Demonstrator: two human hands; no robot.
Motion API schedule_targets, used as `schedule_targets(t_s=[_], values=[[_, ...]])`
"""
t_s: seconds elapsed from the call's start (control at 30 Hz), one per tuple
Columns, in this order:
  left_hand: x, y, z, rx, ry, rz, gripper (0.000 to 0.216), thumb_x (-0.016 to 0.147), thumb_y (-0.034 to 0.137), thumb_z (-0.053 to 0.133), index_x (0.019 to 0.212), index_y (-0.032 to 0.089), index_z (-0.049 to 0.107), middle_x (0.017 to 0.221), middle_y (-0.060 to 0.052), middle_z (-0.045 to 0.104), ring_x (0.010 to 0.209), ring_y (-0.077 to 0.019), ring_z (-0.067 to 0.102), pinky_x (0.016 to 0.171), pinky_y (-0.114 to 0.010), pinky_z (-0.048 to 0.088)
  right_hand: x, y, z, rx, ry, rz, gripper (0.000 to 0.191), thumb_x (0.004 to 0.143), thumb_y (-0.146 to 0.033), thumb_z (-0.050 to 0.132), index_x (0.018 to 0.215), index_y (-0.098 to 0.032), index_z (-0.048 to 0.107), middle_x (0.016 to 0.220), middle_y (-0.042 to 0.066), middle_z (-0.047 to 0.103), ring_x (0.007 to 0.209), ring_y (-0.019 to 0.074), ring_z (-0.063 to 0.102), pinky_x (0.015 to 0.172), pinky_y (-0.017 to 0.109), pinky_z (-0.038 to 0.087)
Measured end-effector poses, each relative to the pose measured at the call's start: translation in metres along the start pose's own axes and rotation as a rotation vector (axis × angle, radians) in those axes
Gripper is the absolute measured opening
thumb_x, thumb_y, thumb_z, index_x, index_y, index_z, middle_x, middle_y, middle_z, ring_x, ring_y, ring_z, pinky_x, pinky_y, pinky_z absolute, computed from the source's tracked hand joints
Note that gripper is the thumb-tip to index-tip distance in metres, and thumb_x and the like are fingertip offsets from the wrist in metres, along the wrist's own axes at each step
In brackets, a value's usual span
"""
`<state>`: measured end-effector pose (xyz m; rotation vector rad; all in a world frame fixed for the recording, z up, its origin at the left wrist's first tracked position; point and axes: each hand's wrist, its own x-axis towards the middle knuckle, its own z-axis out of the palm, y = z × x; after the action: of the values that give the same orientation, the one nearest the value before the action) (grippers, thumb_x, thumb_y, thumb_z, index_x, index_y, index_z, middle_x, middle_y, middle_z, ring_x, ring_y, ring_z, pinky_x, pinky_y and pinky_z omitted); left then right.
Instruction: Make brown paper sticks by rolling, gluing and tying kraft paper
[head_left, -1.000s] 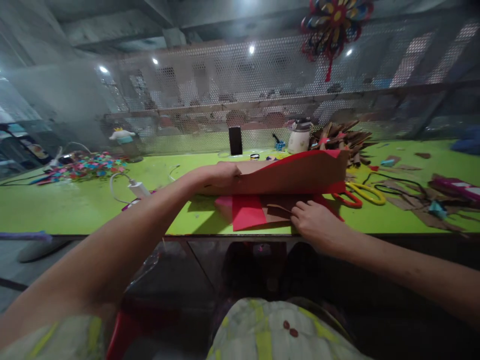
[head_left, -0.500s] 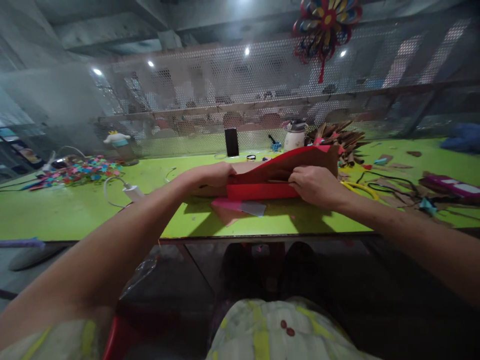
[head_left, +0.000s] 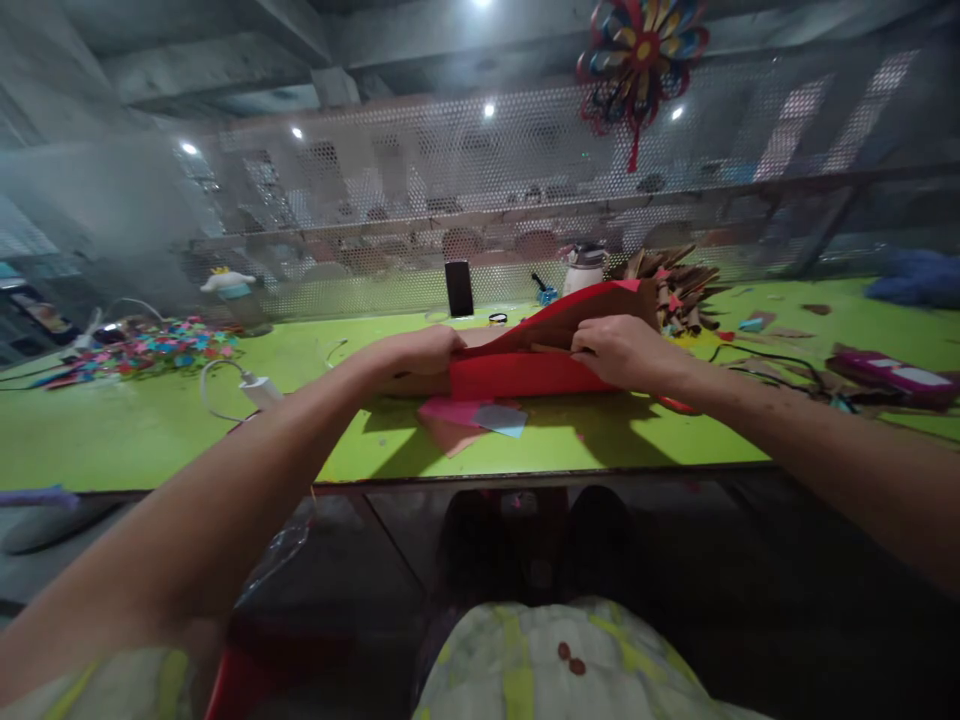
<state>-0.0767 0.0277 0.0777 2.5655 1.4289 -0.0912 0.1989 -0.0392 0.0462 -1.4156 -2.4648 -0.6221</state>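
Note:
A large red sheet with a brown inner side, perhaps paper or card, is held folded above the table's front part. My left hand is closed on its left end, the fingertips partly hidden by the fold. Farther right, my right hand has its fingers bent and pressed together at the upper layer, near the opening of the fold. Below the sheet lie flat pink and pale blue pieces of paper.
Behind the sheet stand a dark phone and a white flask. Brown scraps pile up at the right, near a purple device. Colourful paper stars and a white charger lie left. A mesh partition closes the back.
The view has shifted slightly. The sheet's raised upper layer has come down a little on the right, and my right hand stays at its fold. My left hand keeps its hold.

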Motion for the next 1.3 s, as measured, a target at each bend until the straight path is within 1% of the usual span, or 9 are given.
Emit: schedule_targets(t_s=[0.33, 0.6, 0.8, 0.9, 0.97, 1.07, 1.13, 1.2, 1.3], values=[[-0.003, -0.002, 0.003, 0.008, 0.029, 0.025, 0.027, 0.068, 0.022, 0.048, 0.084, 0.015, 0.069, 0.08, -0.002, 0.065, 0.07, -0.0158, 0.049, 0.065, -0.025, 0.037, -0.013, -0.006, 0.005, 0.073, -0.006, -0.002, 0.018, 0.083, -0.024, 0.047, 0.078, -0.017, 0.064, 0.081, 0.004, 0.063, 0.075, 0.0156, 0.057, 0.064, 0.024, 0.034], [-0.024, 0.006, 0.02, 0.11, 0.043, 0.159, 0.025, 0.076, 0.032, 0.048, 0.077, 0.015, 0.067, 0.065, -0.001, 0.061, 0.059, -0.011, 0.045, 0.056, -0.022, 0.032, -0.061, -0.045, 0.017, 0.211, -0.047, -0.129, 0.02, 0.085, -0.027, 0.05, 0.081, -0.017, 0.066, 0.078, 0.005, 0.061, 0.075, 0.016, 0.057, 0.066, 0.025, 0.039], [-0.036, -0.015, 0.029, 0.115, -0.117, 0.189, 0.033, 0.066, 0.036, 0.064, 0.094, 0.019, 0.065, 0.088, -0.004, 0.066, 0.073, -0.0135, 0.055, 0.062, -0.021, 0.037, -0.079, -0.05, 0.029, 0.311, -0.014, -0.126, 0.022, 0.086, -0.015, 0.044, 0.092, -0.018, 0.065, 0.09, 0.007, 0.063, 0.083, 0.0171, 0.059, 0.072, 0.027, 0.045], [-0.043, -0.031, 0.026, 0.087, -0.155, 0.152, 0.039, 0.065, 0.035, 0.065, 0.1, 0.02, 0.063, 0.094, -0.004, 0.066, 0.078, -0.0146, 0.057, 0.065, -0.021, 0.039, -0.076, -0.044, 0.029, 0.376, 0.011, -0.114, 0.029, 0.083, -0.008, 0.041, 0.095, -0.018, 0.065, 0.088, 0.007, 0.064, 0.08, 0.0168, 0.061, 0.071, 0.027, 0.047], [-0.047, -0.041, 0.025, 0.081, -0.17, 0.135, 0.036, 0.067, 0.028, 0.061, 0.103, 0.021, 0.062, 0.096, -0.003, 0.066, 0.079, -0.0139, 0.057, 0.065, -0.02, 0.039, -0.074, -0.044, 0.028, 0.433, 0.032, -0.11, 0.034, 0.083, -0.008, 0.041, 0.107, -0.02, 0.061, 0.096, 0.007, 0.065, 0.085, 0.0171, 0.062, 0.073, 0.028, 0.049], [-0.053, -0.052, 0.027, 0.158, -0.13, 0.137, 0.033, 0.068, 0.017, 0.054, 0.099, 0.022, 0.064, 0.092, -0.002, 0.067, 0.074, -0.013, 0.056, 0.063, -0.02, 0.038, -0.074, -0.056, 0.028, 0.488, 0.076, -0.098, 0.05, 0.083, -0.01, 0.042, 0.131, -0.023, 0.04, 0.117, 0.007, 0.059, 0.101, 0.0185, 0.059, 0.081, 0.03, 0.049], [-0.056, -0.056, 0.03, 0.252, -0.046, 0.122, 0.027, 0.068, 0.016, 0.05, 0.09, 0.019, 0.065, 0.081, -0.003, 0.067, 0.067, -0.0133, 0.054, 0.059, -0.021, 0.036, -0.076, -0.068, 0.025, 0.492, 0.124, -0.075, 0.057, 0.083, -0.012, 0.042, 0.138, -0.022, 0.028, 0.123, 0.008, 0.056, 0.106, 0.0201, 0.057, 0.083, 0.033, 0.049], [-0.057, -0.058, 0.031, 0.312, 0.039, 0.102, 0.023, 0.07, 0.016, 0.047, 0.083, 0.018, 0.065, 0.073, -0.004, 0.064, 0.061, -0.0135, 0.051, 0.055, -0.023, 0.033, -0.077, -0.084, 0.018, 0.484, 0.197, -0.09, 0.056, 0.084, -0.013, 0.042, 0.138, -0.021, 0.028, 0.121, 0.009, 0.057, 0.106, 0.0213, 0.057, 0.085, 0.035, 0.049], [-0.056, -0.058, 0.03, 0.326, 0.094, 0.09, 0.022, 0.068, 0.015, 0.046, 0.081, 0.017, 0.065, 0.07, -0.004, 0.063, 0.059, -0.013, 0.048, 0.053, -0.023, 0.031, -0.073, -0.11, -0.006, 0.462, 0.349, -0.212, 0.044, 0.084, -0.01, 0.04, 0.126, -0.023, 0.044, 0.109, 0.007, 0.063, 0.102, 0.0213, 0.057, 0.088, 0.037, 0.045]])
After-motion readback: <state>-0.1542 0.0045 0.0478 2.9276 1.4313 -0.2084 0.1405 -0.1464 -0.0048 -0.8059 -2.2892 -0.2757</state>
